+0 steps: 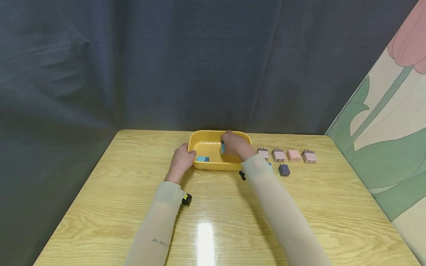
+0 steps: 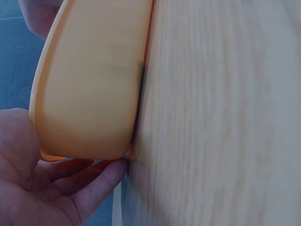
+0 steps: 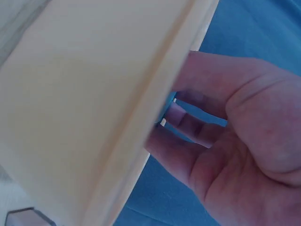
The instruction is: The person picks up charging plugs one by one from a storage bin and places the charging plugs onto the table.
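Note:
A yellow plastic bin [image 1: 216, 166] stands at the far middle of the table. My left hand [image 1: 182, 159] grips its left end; in the left wrist view, the thumb side lies over the rim and the fingers sit against the outside wall. My right hand [image 1: 235, 145] reaches in over the bin's right part and pinches a blue charger plug [image 1: 223, 148]. In the right wrist view, the bin's wall [image 3: 80, 103] hides most of that plug and the fingertips. Another blue and grey plug [image 1: 203, 159] lies inside, at the front left corner.
Right of the bin, a row holds a white and grey plug [image 1: 279, 155], a pink plug [image 1: 294, 155] and similar ones. A dark plug [image 1: 284, 170] lies in front, with a blue plug [image 1: 270, 167] partly behind my right sleeve. A dark curtain [image 1: 199, 66] hangs behind the table.

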The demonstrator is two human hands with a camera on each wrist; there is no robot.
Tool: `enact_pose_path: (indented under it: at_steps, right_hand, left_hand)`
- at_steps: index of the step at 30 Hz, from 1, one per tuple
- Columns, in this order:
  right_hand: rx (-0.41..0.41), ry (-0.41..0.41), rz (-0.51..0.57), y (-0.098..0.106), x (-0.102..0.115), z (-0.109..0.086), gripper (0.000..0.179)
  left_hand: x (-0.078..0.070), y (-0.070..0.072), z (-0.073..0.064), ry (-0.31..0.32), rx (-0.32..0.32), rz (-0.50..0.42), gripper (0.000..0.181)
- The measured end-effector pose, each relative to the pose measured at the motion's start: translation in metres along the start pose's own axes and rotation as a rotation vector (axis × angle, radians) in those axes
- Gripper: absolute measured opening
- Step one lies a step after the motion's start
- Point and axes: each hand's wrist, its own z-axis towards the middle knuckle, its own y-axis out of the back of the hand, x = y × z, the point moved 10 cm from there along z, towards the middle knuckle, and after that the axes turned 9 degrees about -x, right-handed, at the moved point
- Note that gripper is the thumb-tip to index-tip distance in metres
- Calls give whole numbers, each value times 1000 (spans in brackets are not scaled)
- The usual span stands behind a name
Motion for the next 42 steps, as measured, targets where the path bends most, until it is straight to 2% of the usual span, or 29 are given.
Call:
enact_pose_path:
  at_steps: [8,12,15,18,19,22,28,29,30,32,35,36,39,41,42]
  right_hand:
    - [-139,45,-3,27,0,-17,31]
    - [-192,27,24,37,-9,-27,43]
    - [-222,-6,52,44,-18,-37,50]
    - [-245,-30,77,50,-26,-46,53]
    - [-250,-35,85,52,-28,-49,53]
    - [-259,-47,106,56,-35,-57,54]
    - [-281,-70,108,61,-52,-69,55]
    - [-283,-73,107,61,-55,-71,55]
    - [-287,-76,109,62,-59,-74,55]
    - [-295,-81,112,64,-68,-82,55]
    - [-301,-107,119,67,-84,-94,56]
    - [-303,-117,119,67,-89,-98,57]
    - [-290,-155,113,66,-104,-106,57]
    - [-281,-174,112,65,-111,-109,58]
    - [-278,-177,111,65,-114,-110,59]
  left_hand:
    - [2,-2,3,6,9,7,45]
    - [7,-4,7,21,22,-11,47]
    - [18,-13,20,4,19,3,48]
    - [18,-12,19,1,21,-2,48]
    - [17,-11,18,1,18,-1,48]
    - [5,-1,5,19,22,-23,48]
    - [3,1,3,2,20,-13,47]
    - [8,-2,7,-11,19,-14,47]
    - [5,-1,3,2,25,-19,47]
    - [7,-4,4,5,36,-25,46]
    - [16,-12,12,-18,35,-33,45]
    - [13,-10,8,1,40,-32,44]
    - [22,-11,14,2,20,-16,43]
    - [20,-7,10,35,29,-4,44]
    - [20,-5,9,31,26,-3,44]
